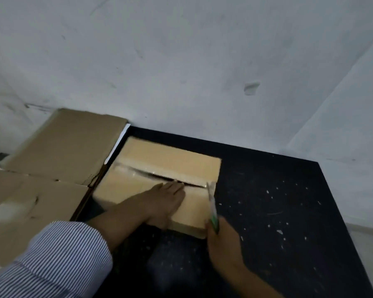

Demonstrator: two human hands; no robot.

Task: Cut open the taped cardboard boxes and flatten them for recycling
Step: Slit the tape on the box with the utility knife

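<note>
Box (170,155) lies under flat left fingers (174,187); right fingers (223,225) grip cutter (212,208) at its edge.

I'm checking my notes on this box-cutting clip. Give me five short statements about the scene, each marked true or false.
1. The left hand lies flat on top of the small box. True.
2. The right hand holds red scissors. False: it grips a cutter with a green handle.
3. A dark gap shows along the small box's top seam. True.
4. The cutter's blade is at the left end of the seam. False: it is at the right end, near the box's right edge.
5. Larger cardboard lies to the left of the small box. True.
</note>
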